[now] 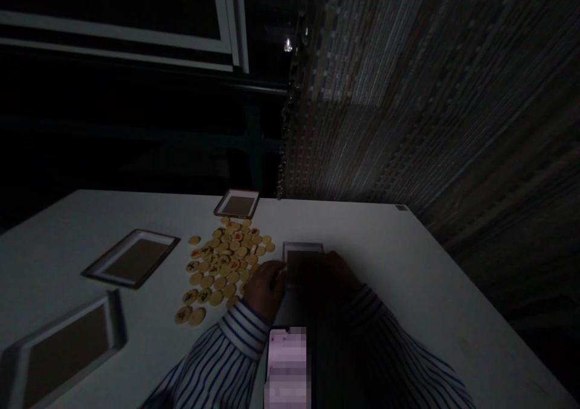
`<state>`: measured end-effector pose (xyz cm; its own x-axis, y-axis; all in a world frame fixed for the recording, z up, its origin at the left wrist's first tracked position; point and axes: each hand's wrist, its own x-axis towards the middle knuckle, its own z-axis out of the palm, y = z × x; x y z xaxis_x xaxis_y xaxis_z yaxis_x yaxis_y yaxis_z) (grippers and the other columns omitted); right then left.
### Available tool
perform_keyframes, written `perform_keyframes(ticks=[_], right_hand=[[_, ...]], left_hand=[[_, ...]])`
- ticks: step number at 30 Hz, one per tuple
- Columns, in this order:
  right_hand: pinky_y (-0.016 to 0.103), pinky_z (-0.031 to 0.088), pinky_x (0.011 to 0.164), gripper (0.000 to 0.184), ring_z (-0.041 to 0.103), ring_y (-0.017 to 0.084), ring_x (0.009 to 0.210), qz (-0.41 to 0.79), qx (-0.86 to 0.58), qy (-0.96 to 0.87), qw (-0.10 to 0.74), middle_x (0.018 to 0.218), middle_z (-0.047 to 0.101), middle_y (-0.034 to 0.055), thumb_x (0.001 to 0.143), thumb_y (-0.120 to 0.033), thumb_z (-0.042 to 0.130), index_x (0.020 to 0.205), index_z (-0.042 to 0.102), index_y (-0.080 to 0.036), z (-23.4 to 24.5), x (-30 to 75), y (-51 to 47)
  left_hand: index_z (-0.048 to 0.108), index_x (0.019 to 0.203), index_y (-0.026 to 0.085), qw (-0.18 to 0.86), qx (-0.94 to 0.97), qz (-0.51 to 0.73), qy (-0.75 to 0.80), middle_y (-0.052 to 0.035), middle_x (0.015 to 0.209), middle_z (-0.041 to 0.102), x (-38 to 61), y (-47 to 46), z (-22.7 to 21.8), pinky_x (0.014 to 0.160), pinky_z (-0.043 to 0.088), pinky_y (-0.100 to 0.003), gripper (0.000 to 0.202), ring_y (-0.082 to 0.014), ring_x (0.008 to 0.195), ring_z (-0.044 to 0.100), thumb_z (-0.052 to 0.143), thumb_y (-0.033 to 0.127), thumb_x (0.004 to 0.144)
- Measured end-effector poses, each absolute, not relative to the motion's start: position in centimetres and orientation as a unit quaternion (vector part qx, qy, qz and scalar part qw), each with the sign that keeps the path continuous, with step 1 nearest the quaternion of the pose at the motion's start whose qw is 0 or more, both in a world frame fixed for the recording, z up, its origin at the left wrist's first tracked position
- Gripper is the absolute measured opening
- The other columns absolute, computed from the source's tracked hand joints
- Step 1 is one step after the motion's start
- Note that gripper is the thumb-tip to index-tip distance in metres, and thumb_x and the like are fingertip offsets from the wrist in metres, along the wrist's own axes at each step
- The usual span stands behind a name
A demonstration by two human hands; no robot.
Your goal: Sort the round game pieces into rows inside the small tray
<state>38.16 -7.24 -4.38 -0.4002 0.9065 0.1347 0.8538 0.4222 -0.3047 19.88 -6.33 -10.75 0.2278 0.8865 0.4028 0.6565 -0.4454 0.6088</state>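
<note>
Straight ahead, a shallow rectangular box (302, 246) with a pale rim and brown inside lies between my hands. My left hand (265, 288) is at its left side, fingers curled and closed against the box's edge. In deep shadow, my right hand (335, 273) reaches over the box's right side; its fingers are too dark to make out. Just left of my left hand spreads a loose heap of round wooden Chinese chess pieces (226, 255), some showing red or black characters.
More shallow boxes or lids lie on the white table (362, 228): one at the back (238, 203), one at left (133, 258), one at near left (67, 348). A lit phone (287, 367) is below my hands. A string curtain (385, 95) hangs behind.
</note>
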Motion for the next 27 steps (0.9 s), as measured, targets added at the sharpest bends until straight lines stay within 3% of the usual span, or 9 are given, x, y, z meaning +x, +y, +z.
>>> perform_keyframes(ticks=[5, 16, 27], right_hand=[[0.022, 0.037, 0.065, 0.014, 0.061, 0.013, 0.080, 0.094, -0.497, -0.855, 0.115, 0.088, 0.068, 0.0012, 0.080, -0.026, 0.051, 0.082, 0.064, -0.022, -4.0, 38.0, -6.8], [0.026, 0.036, 0.070, 0.017, 0.058, 0.015, 0.088, 0.079, -0.513, -0.855, -0.005, 0.098, 0.065, 0.0018, 0.082, -0.030, 0.048, 0.085, 0.064, -0.025, -4.7, 37.9, -5.9], [0.028, 0.040, 0.071, 0.017, 0.058, 0.017, 0.088, 0.072, -0.512, -0.856, -0.023, 0.099, 0.064, 0.0028, 0.081, -0.030, 0.048, 0.087, 0.064, -0.024, -3.7, 37.5, -6.1]], left_hand=[[0.062, 0.093, 0.014, 0.154, 0.780, 0.354, 0.492, -0.0085, 0.091, 0.065, 19.9, -6.3, -10.8, 0.079, 0.050, -0.033, 0.025, -0.0181, 0.087, 0.060, 0.042, 0.020, 0.079], [0.061, 0.091, 0.017, 0.154, 0.789, 0.350, 0.481, -0.0071, 0.088, 0.066, 19.9, -6.2, -10.6, 0.075, 0.051, -0.033, 0.025, -0.0177, 0.083, 0.061, 0.041, 0.016, 0.077], [0.061, 0.093, 0.016, 0.169, 0.779, 0.353, 0.489, -0.0086, 0.091, 0.065, 20.0, -6.2, -11.1, 0.079, 0.049, -0.035, 0.025, -0.0185, 0.087, 0.060, 0.041, 0.017, 0.078]])
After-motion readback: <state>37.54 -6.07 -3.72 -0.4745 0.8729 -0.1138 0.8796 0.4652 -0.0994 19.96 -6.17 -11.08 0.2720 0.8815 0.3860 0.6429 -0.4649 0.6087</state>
